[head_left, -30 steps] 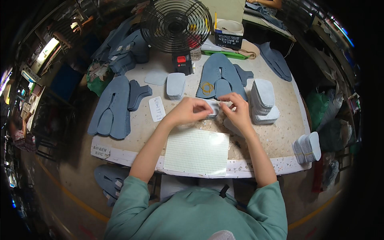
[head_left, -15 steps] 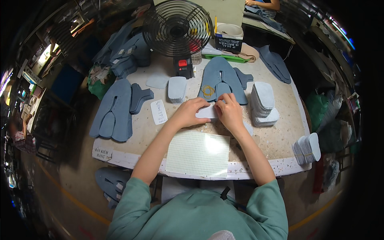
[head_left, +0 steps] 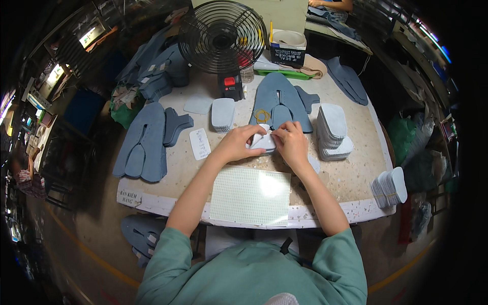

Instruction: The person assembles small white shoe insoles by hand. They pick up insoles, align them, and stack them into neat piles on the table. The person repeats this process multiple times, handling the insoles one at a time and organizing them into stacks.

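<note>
Between my hands on the table lies a small stack of pale grey rounded fabric pieces (head_left: pixel 263 141). My left hand (head_left: pixel 237 144) grips its left side, thumb low and fingers over the top, and the top piece is bent up there. The fingers of my right hand (head_left: pixel 293 144) are pinched together on the stack's right edge; whether they hold anything small is hidden. Just behind are blue-grey shoe upper pieces (head_left: pixel 277 91), with yellow rubber bands (head_left: pixel 262 116) lying on them. Nearer me rests a sheet of small pale labels (head_left: pixel 250 197).
Taller stacks of pale pieces (head_left: pixel 332 124) stand right, another stack (head_left: pixel 223 113) left. More blue-grey uppers (head_left: pixel 142 145) lie far left beside a handwritten card (head_left: pixel 200 144). A black fan (head_left: pixel 222 38) and a bucket (head_left: pixel 288 46) are at the back. A banded stack (head_left: pixel 389 188) sits at the right edge.
The top piece, flatter before, is now bent up at its left side under my left fingers. Both hands stay at the same stack. The whole view has shifted slightly.
</note>
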`<state>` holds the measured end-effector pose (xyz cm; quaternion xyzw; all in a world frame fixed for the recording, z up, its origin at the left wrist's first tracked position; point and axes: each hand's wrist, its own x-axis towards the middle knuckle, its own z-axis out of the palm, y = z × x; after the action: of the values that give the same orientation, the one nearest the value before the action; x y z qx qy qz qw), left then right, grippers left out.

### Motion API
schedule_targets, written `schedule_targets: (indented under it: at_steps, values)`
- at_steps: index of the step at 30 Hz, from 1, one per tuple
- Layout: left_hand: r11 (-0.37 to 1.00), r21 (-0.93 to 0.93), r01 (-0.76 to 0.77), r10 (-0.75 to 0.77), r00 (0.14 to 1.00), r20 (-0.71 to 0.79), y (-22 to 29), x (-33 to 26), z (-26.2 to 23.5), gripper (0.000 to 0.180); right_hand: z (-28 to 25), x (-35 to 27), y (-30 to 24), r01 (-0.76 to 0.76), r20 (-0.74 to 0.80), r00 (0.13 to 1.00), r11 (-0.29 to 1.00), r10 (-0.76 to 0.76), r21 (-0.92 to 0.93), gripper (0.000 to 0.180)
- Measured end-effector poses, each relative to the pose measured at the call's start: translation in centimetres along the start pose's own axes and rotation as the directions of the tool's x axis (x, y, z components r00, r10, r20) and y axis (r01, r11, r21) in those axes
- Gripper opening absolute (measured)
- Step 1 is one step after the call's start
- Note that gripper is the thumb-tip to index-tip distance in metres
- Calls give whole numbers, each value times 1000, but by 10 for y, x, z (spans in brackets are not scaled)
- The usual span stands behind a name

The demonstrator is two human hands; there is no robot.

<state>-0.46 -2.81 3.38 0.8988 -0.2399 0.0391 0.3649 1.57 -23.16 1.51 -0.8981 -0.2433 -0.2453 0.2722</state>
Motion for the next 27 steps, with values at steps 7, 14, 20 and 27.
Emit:
schedule_targets:
  at_steps: [7, 14, 20, 27]
  values:
    - [998, -22, -67, 65, 994, -92, -8, 2, 4, 32, -6, -2, -4, -143, 153, 984, 929, 95, 341, 45]
    - [999, 20, -48, 48, 999, 8, 1, -1, -1, 33, -1, 4, -5, -2, 2, 1000, 1000, 2, 28, 48]
    - [1000, -6, 19, -20, 996, -82, -1, 4, 2, 36, -5, 2, 0, -296, 197, 951, 885, 238, 360, 45]
    - [998, 37, -59, 59, 998, -18, 6, -1, -1, 38, 6, 3, 1, 27, 9, 1000, 996, -28, 85, 52]
